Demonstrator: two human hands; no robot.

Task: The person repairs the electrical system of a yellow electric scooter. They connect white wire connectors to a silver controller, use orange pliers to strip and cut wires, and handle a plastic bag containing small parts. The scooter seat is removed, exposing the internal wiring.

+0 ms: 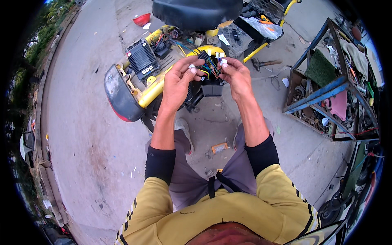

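Your left hand (181, 77) has its thumb and fingers brought together on what looks like a small white plug (191, 66), while your right hand (237, 77) pinches a white connector (223, 62) between thumb and fingertip. Between the two hands sits the bundle of coloured wires (211, 67), just above the open-looking black box (212, 90) beside the yellow frame (156, 90).

The likeliest trouble is in the wires — if you pull your hands apart with a lead caught among its neighbours, a terminal could slip out of its housing. Several similar white pieces crowd that spot, so you could mate the wrong pair; the contacts are too small to tell here. Pushing at a slant might bend a pin. A light fingertip grip could also let a connector drop back into the bundle — and a wire lying across the box's rim might get pinched there.
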